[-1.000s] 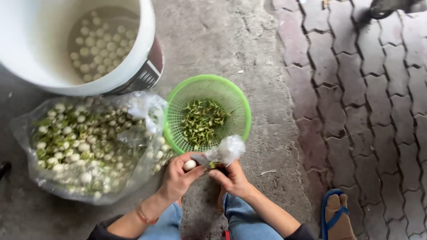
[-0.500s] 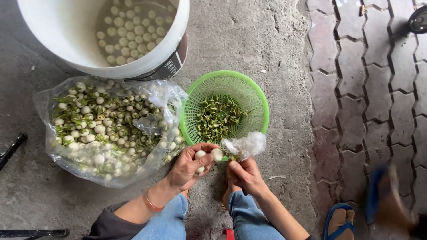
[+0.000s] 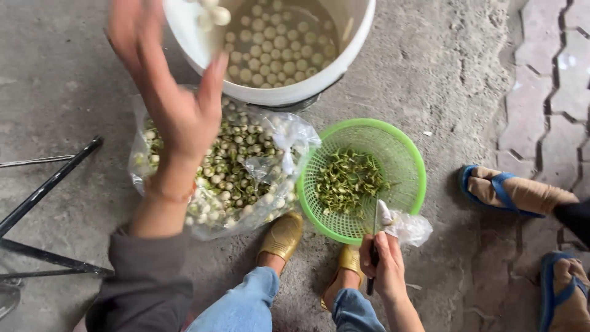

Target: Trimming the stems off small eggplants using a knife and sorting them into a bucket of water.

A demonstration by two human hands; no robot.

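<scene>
Left hand: your left hand (image 3: 178,92) was raised over the near rim of the bucket (image 3: 289,92), fingers spread wide and holding nothing, blurred with motion.
Seeds in air: a few pale seeds (image 3: 212,13) hung just beyond your fingertips, above the bucket's left rim.
Bucket: it was white, at the far middle of the scene, with pale peeled seeds floating in water inside.
Right hand: your right hand (image 3: 384,264) was low and near, right of your feet, fingers curled tight round a knife (image 3: 372,258).
Knife: its thin blade pointed away from you, over the near rim of the basket (image 3: 418,163); the dark handle end showed below your fist.
Wrap: a bit of clear plastic (image 3: 405,226) sat bunched at your right thumb, touching the basket's near right rim.
Basket: it was green, round and meshed, right of the bag (image 3: 283,132), with green trimmings heaped in it.
Bag: the clear plastic bag lay open on the ground, left of the basket and just near of the bucket, full of unpeeled green-and-white seeds.
Feet: your gold shoes (image 3: 283,237) rested between bag and basket, at their near edges.
Other person: feet in blue sandals (image 3: 498,187) stood on the paving at far right, well apart from the basket.
Left edge: black metal legs (image 3: 49,184) crossed the concrete.
</scene>
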